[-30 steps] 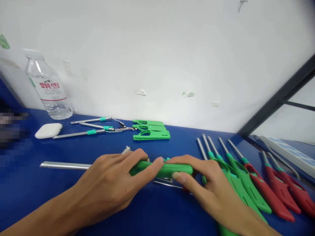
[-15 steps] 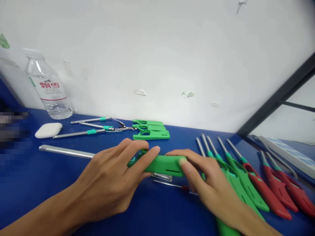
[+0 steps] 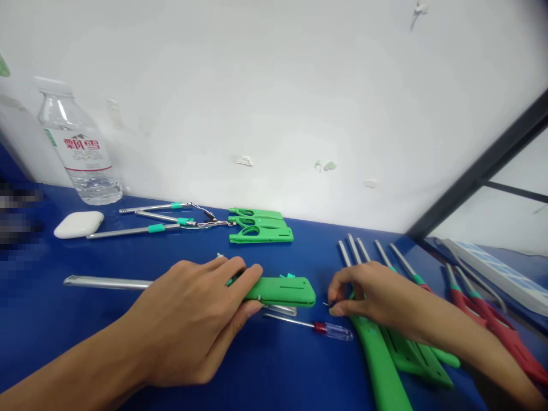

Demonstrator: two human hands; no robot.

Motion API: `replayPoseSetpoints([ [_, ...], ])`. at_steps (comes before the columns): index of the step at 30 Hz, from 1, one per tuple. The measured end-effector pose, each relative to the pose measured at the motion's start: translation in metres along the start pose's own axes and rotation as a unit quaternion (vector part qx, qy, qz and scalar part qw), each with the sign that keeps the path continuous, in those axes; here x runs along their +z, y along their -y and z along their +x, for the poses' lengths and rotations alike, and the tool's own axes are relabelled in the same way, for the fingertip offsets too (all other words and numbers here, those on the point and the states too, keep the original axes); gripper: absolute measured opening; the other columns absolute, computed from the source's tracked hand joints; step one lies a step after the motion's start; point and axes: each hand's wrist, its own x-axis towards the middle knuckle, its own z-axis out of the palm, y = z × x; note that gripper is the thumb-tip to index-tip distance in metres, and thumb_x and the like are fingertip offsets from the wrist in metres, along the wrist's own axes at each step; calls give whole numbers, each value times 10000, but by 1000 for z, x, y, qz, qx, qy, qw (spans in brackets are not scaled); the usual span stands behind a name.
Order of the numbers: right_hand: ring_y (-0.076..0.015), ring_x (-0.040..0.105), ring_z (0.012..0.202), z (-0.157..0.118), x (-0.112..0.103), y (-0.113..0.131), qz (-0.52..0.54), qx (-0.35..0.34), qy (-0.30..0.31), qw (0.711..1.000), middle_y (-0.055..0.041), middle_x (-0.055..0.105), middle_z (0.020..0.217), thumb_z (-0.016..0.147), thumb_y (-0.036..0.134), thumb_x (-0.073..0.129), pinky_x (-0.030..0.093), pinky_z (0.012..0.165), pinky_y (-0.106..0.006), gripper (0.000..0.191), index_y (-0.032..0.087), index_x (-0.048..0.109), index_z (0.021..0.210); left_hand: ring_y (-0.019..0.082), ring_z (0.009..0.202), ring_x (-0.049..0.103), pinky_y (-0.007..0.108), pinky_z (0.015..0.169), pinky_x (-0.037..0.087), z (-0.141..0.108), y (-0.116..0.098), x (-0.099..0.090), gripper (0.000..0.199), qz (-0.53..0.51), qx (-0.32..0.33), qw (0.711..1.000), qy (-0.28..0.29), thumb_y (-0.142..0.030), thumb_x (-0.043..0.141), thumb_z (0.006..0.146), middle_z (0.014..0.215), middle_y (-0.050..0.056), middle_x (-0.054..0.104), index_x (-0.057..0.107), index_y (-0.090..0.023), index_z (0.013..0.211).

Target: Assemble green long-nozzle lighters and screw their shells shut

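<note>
On blue tabletop (image 3: 85,319) below white wall (image 3: 274,85), left hand (image 3: 201,317) grips green lighter (image 3: 280,290); right hand (image 3: 368,294) perhaps pinches something tiny.

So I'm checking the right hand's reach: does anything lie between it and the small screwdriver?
Nothing visible does. The right hand hovers just above and right of the screwdriver, with only bare blue table between them.
</note>
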Motion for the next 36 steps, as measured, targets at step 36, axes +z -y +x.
replayPoseSetpoints([
  [36,-161,814,1112,-4,32,51,-2,-288,-249,925,-65,850,1234,1141,320,623,639,978,-243,265,175,747,1325,254,870,801,329,641,546,-7,3,18,273,19,1,1000,-22,-342,373,1185,1022,55,789,590,-239,1315],
])
